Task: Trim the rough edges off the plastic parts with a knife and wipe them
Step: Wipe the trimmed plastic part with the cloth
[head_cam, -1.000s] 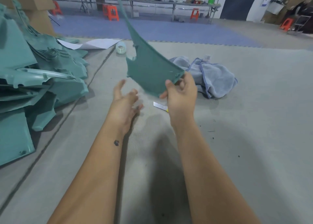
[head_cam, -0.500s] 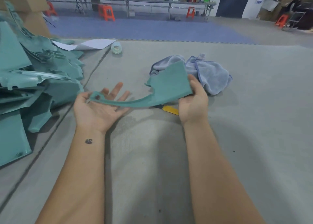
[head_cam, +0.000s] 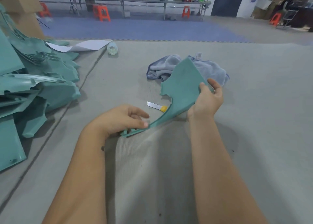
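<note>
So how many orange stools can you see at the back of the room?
4. One far left by the cardboard boxes, one under the long bench's left part, one near its right end, one far right. Others may be hidden.

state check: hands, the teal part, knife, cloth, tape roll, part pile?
left hand: pinches the narrow end of the plastic part
right hand: grips the part's wide end
plastic part: held off the mat, between both hands
knife: lying on the mat, blade out, untouched
cloth: crumpled on the mat behind the part
tape roll: lying on its side
part pile: stacked at left
</note>
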A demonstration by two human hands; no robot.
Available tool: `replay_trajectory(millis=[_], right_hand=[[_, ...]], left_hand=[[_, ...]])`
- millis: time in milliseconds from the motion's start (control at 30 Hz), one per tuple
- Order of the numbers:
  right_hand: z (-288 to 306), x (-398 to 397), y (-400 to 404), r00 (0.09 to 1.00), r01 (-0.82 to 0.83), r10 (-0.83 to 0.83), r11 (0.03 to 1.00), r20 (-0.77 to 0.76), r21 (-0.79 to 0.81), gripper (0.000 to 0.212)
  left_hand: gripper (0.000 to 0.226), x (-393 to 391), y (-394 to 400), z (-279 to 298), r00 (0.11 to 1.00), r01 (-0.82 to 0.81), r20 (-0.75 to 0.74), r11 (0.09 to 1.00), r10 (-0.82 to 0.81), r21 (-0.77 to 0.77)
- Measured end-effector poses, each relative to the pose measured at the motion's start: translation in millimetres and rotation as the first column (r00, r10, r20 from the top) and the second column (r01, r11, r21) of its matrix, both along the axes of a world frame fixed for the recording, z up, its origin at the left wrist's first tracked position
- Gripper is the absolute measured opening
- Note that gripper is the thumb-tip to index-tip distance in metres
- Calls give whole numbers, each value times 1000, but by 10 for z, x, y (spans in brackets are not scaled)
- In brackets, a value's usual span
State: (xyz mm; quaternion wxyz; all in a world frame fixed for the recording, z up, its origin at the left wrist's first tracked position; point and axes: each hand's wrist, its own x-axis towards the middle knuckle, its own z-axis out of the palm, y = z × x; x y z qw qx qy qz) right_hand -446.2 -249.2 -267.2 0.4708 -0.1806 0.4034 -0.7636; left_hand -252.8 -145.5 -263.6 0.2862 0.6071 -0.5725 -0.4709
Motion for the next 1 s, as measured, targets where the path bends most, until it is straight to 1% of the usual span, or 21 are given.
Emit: replay_trajectory(millis=[67,133,200,267,300,367,400,433,467,533,567,600,633,700,767,833,867,900,933,967,1000], right_hand=[[2,4,-1,999,-27,26,1000,-45,-13,21],[9,12,-9,994,-65,62,998,-93,-22,19],[21,45,-6,973,-135,131,991,-190,-11,20],[23,97,-29,928,-161,171,985,-330,58,24],[28,113,-60,895,-117,153,987,-418,111,28],[52,104,-127,835,66,74,971,-545,232,35],[81,74,-148,818,141,61,943,-571,302,38],[95,23,-180,825,167,79,912,-560,374,40],[96,-43,-225,836,163,109,887,-537,432,42],[89,-139,-298,814,48,264,857,-518,513,40],[112,-165,-320,800,-19,321,857,-506,514,32],[134,-174,-346,798,-21,320,862,-512,506,19],[152,-187,-382,813,-20,297,875,-502,485,15],[166,-211,-400,884,31,167,911,-436,411,28],[117,-250,-351,898,153,8,931,-440,330,30],[98,-246,-276,876,241,-117,946,-468,215,18],[117,-236,-250,886,250,-168,958,-433,139,21],[163,-210,-207,908,234,-190,969,-374,75,29],[217,-170,-179,928,192,-175,981,-328,20,33],[289,-115,-120,934,135,-138,990,-329,-30,32],[359,-45,-32,926,31,-60,996,-374,-83,26]], left_hand=[[39,-9,-14,14,989,-2,151,1000,1,8],[27,-29,-26,1,954,13,299,1000,-5,-25],[11,-38,-47,-21,915,18,403,996,17,-84],[12,-18,-72,-28,878,-15,470,988,85,-152],[16,-6,-80,-29,858,-35,499,984,120,-176],[19,22,-94,-42,824,-57,543,978,159,-198],[20,34,-99,-53,817,-64,551,977,169,-204],[22,44,-106,-65,816,-73,549,974,181,-214],[24,52,-109,-74,820,-85,537,970,197,-227],[27,60,-103,-65,844,-106,489,962,220,-251],[27,57,-94,-52,877,-114,430,963,213,-246],[27,59,-74,-40,922,-120,337,968,191,-221],[25,63,-41,-25,964,-119,216,978,155,-174],[18,91,42,15,996,-81,-33,994,79,-79],[14,159,94,53,984,-69,-173,992,50,-103],[14,206,82,74,952,-159,-286,974,108,-161],[14,199,55,72,935,-235,-310,956,172,-177],[13,173,14,56,923,-315,-291,929,252,-195],[12,129,-32,26,912,-387,-235,897,337,-216],[10,73,-78,-15,896,-442,-163,863,413,-244],[9,15,-118,-56,878,-477,-107,837,466,-269]])
